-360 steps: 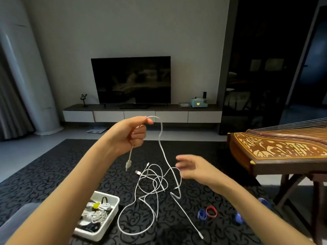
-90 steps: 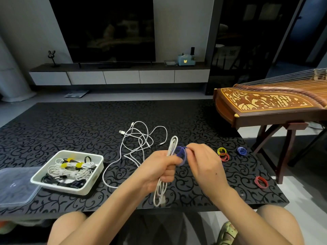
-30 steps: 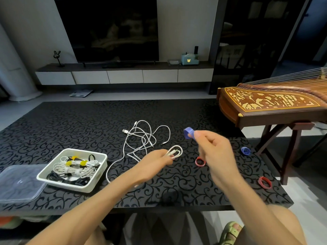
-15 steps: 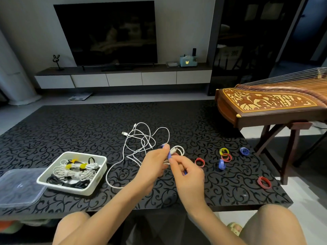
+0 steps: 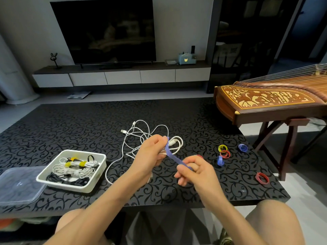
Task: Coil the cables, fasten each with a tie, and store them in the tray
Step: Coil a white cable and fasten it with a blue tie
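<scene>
White, light and limp, the coiled cable (image 5: 177,144) would likely spring loose unless held at its gathered middle, where the left hand (image 5: 152,153) grips it just above the worktop (image 5: 70,124). The blue tie (image 5: 174,158), soft and flexible, runs taut from the coil to the right hand (image 5: 193,171), whose fingers pinch its free end. The tray (image 5: 70,186) sits well to the left and holds tied bundles. No brand, label or writing is legible.
</scene>
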Available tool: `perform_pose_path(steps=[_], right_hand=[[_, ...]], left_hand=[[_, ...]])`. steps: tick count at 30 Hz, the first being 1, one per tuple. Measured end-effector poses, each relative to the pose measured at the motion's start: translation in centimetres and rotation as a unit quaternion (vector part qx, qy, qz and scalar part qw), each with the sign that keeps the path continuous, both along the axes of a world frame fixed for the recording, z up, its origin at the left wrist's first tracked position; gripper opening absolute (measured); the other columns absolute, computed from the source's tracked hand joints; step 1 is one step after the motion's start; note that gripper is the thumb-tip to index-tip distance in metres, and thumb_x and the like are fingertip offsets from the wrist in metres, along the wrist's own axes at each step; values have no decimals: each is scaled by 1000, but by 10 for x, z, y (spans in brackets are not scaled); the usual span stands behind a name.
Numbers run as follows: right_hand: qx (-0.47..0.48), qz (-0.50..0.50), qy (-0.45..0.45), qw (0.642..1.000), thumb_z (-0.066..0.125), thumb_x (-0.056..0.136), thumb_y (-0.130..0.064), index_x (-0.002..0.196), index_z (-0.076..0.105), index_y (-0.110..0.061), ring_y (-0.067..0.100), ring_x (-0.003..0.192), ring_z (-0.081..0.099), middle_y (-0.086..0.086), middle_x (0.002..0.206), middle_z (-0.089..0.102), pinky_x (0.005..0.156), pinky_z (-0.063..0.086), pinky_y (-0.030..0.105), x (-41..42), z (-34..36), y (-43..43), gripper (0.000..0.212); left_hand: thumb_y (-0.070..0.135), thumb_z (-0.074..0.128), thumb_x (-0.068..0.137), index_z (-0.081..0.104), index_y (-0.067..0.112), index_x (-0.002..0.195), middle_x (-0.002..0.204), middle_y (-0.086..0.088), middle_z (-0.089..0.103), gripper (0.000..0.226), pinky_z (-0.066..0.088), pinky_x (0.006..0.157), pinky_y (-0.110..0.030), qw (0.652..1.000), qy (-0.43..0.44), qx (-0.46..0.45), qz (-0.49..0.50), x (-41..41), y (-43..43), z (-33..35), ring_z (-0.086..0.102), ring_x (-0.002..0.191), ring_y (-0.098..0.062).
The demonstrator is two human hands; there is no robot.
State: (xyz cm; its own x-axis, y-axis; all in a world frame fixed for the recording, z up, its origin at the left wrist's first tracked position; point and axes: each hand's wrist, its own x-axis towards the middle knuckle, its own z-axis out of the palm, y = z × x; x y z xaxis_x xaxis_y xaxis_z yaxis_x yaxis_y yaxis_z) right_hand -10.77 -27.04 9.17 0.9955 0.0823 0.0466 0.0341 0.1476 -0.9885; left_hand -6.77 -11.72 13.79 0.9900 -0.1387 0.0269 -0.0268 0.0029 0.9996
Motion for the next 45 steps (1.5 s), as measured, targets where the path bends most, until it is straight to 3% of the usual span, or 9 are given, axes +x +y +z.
perform_pose_path(steps=[4, 8, 11, 13, 15, 17, 23, 34, 45], right_hand=[[-239, 26, -34, 970, 73, 81, -20, 64, 70, -22, 9, 57, 52, 6, 62, 66, 57, 41, 29, 14, 17, -12, 17], [-477, -22, -204, 855, 66, 87, -32, 72, 71, -45, 2, 47, 45, -11, 46, 51, 52, 27, 17, 21, 38, -26, 20], [-343, 69, -142, 926, 59, 91, -11, 103, 73, -21, 3, 50, 57, -8, 55, 63, 55, 40, 10, 16, 49, -29, 21], [-255, 147, -69, 953, 51, 93, -1, 116, 67, -10, 20, 70, 67, 12, 82, 73, 68, 54, 24, 12, 56, -30, 29], [-159, 173, -10, 972, 44, 92, 5, 118, 64, -6, 27, 73, 62, 30, 97, 67, 72, 51, 30, 10, 61, -29, 35], [-83, 155, 21, 984, 40, 94, 2, 114, 64, -4, 15, 65, 57, 23, 84, 65, 62, 45, 24, 10, 62, -26, 32], [-92, 110, 10, 990, 46, 98, -8, 105, 52, -8, 10, 57, 58, 0, 62, 64, 60, 49, 22, 6, 56, -22, 9], [-98, 15, 3, 995, 57, 93, -10, 80, 62, -7, 9, 47, 46, -3, 55, 58, 47, 39, 17, 5, 51, -16, 14], [-126, -30, -48, 990, 62, 89, -15, 78, 67, -15, 4, 64, 61, -5, 69, 68, 59, 46, 14, 0, 42, -7, 12]], left_hand=[[18, 62, 83, 51, 17, 61, 60, 6, 55, 25, 26, 41, -9, 996, -40, -37, -73, -10, 0, 9, 40, 44, 2], [3, 53, 91, 49, 9, 66, 49, 12, 52, 27, 34, 47, -5, 984, -80, 3, -159, -25, 1, 10, 47, 47, 6], [20, 58, 87, 54, 19, 68, 51, 13, 50, 20, 34, 52, -11, 976, -120, 58, -173, -33, 4, 8, 41, 50, -2], [35, 57, 85, 55, 29, 67, 54, 13, 49, 18, 32, 55, -15, 966, -154, 108, -175, -36, 5, 6, 40, 53, -6], [39, 53, 86, 53, 28, 69, 54, 14, 47, 20, 31, 56, -14, 957, -182, 140, -176, -38, 6, 3, 39, 53, -5], [41, 51, 86, 53, 26, 70, 55, 13, 44, 22, 30, 55, -16, 956, -186, 156, -167, -38, 6, 1, 36, 53, -7], [46, 50, 84, 53, 25, 71, 58, 0, 43, 25, 29, 56, -29, 962, -171, 153, -147, -36, 6, -2, 36, 57, -15], [29, 51, 89, 52, 19, 69, 53, 11, 43, 22, 32, 55, -17, 971, -143, 153, -113, -38, 5, -9, 37, 53, -7], [14, 50, 97, 48, 13, 68, 51, 10, 48, 29, 33, 52, -11, 984, -118, 109, -75, -39, -5, -17, 40, 50, -3]])
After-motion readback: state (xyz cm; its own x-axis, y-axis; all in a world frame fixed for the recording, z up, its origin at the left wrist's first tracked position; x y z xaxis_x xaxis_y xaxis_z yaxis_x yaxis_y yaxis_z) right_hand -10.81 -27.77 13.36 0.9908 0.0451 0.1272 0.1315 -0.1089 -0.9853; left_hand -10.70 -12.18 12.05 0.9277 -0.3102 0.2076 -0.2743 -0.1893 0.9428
